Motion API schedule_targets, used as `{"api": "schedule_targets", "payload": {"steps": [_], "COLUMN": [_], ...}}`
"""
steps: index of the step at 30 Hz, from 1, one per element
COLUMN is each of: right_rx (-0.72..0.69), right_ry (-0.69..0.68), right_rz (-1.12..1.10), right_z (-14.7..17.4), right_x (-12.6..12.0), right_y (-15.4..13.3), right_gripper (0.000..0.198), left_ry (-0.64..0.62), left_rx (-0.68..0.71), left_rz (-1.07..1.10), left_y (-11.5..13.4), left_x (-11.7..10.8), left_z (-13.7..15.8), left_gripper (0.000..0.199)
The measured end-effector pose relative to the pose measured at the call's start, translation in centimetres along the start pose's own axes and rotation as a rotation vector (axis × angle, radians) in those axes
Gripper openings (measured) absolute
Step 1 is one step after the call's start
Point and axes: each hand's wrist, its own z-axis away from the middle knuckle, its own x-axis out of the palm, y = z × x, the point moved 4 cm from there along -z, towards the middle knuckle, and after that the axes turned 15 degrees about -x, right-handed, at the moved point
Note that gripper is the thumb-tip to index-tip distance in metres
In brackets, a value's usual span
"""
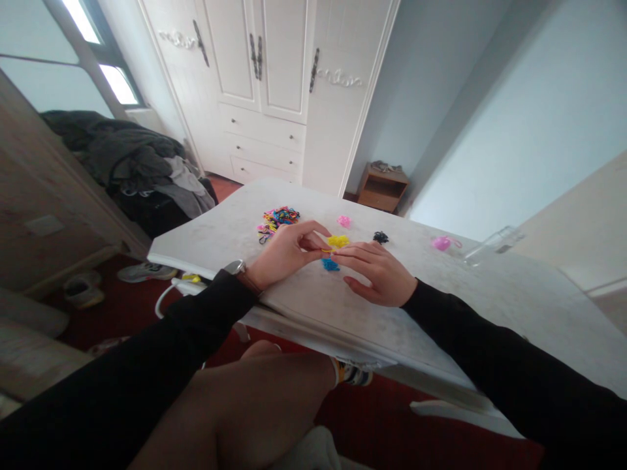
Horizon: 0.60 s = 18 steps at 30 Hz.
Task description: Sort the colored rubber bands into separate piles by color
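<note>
My left hand (289,251), with a watch on its wrist, pinches a small yellow rubber band (326,250) between thumb and fingertips. From the other side my right hand (377,271) meets it, its fingertips closed at the same band. Just behind the fingers lies a pile of yellow rubber bands (337,241). A blue pile (330,264) sits below the fingertips, partly covered by my right hand. Beyond my left hand is a larger heap of mixed-colour bands (280,220).
Farther back on the white table (304,307) are a pink pile (343,221) and a black pile (381,237). To the right, a pink object (442,243) lies near a clear glass container (492,248). A white wardrobe (264,85) stands behind the table.
</note>
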Motion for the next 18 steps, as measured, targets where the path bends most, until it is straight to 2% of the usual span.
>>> {"api": "schedule_targets", "payload": {"steps": [5, 11, 18], "right_rx": [0.012, 0.038, 0.045], "right_ry": [-0.036, -0.062, -0.034], "right_rz": [-0.021, -0.034, -0.017], "right_z": [-0.11, -0.06, -0.02], "right_x": [0.04, 0.18, 0.15], "right_y": [-0.08, 0.02, 0.12], "right_gripper": [0.060, 0.056, 0.054], "left_ry": [0.018, 0.027, 0.025], "left_rx": [-0.002, 0.002, -0.006], "left_rz": [-0.044, -0.088, -0.109], "left_y": [-0.01, 0.06, 0.44], "left_x": [-0.06, -0.09, -0.06], "left_z": [0.07, 0.19, 0.28], "left_gripper": [0.032, 0.029, 0.026]}}
